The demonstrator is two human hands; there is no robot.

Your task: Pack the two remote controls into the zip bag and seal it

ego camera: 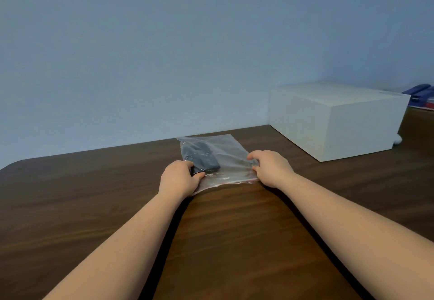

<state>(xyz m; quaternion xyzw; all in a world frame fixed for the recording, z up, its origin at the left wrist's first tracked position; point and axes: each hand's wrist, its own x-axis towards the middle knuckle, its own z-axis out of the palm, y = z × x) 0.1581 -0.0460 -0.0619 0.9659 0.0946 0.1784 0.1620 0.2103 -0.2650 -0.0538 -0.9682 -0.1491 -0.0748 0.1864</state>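
The clear zip bag [220, 156] lies flat on the dark wooden desk [234, 229], its far edge close to the blue wall [164, 53] and its red-lined mouth on the side toward the person. Inside the bag, in its left half, sit dark remote controls [199, 156]; they overlap, so the two cannot be told apart cleanly.

The left hand [179, 177] is closed on the bag's near left corner, thumb pressed onto the plastic just beside the near end of the remotes. The right hand [270, 167] pinches the bag's near right corner, fingers curled over the plastic. Whether the zip strip is fully pressed shut cannot be told.

To the right of the bag, well apart from it, stands a white box [335, 119] on the desk. Beyond the box lie blue and red items [420, 96].
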